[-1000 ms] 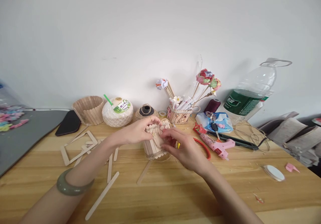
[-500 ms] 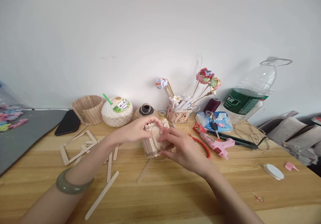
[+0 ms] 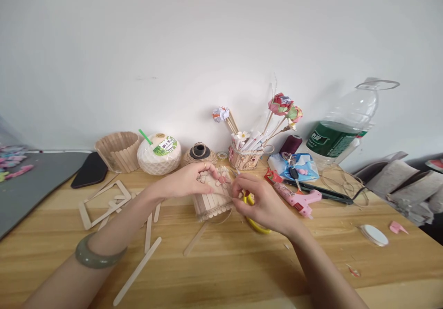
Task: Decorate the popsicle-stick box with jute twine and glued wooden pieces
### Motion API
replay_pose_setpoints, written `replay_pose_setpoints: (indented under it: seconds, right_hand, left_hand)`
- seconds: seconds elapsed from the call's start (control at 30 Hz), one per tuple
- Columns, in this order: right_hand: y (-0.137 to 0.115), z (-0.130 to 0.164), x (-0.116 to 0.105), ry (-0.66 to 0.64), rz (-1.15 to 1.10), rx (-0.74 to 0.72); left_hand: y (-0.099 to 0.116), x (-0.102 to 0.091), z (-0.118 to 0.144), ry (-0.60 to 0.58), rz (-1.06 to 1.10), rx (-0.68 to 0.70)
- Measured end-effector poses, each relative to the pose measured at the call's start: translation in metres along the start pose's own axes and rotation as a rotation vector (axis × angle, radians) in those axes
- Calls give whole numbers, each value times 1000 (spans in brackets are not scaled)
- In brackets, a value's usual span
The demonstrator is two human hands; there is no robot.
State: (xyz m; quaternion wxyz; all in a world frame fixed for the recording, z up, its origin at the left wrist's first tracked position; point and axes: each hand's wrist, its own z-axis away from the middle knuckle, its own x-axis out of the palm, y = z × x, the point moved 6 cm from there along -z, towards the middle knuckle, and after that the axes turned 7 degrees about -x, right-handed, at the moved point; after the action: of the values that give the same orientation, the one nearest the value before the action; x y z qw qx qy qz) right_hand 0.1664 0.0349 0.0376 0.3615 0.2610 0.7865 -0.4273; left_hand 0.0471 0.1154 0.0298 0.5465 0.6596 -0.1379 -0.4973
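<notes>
My left hand [image 3: 188, 183] wraps the rim of the small round pot of pale wooden craft sticks [image 3: 212, 200] standing upright mid-table. My right hand [image 3: 261, 202], at its three o'clock, pinches yellow-handled scissors [image 3: 254, 216]; both hands touch the pot, sticks vertical.

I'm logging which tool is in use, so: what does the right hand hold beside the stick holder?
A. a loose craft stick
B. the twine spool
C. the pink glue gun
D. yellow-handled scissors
D: yellow scissor handles loop out from under the right hand, next to the stick holder; the glue gun lies apart on the table.
</notes>
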Motion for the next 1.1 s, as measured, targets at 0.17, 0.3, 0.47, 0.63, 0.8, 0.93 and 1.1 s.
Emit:
replay_pose_setpoints:
  seconds: [0.17,0.3,0.47,0.63,0.8,0.93,1.1]
  right_hand:
    - [4,-1,3,14,28,-5]
    - [4,0,3,26,8,-38]
    - [10,2,-12,203,-65,-22]
    - [33,27,-50,436,50,120]
    - [83,82,-97,281,491,493]
    - [118,123,-128,208,672,649]
    - [144,140,-123,17,746,641]
  left_hand:
    - [-4,3,-3,6,-42,10]
    - [-6,3,-4,21,-108,-14]
    - [-7,4,-4,29,-168,-62]
    - [-5,2,-1,95,-223,-88]
    - [-1,3,0,102,-202,-48]
    - [0,4,1,100,-215,-36]
    - [-1,5,1,110,-253,-67]
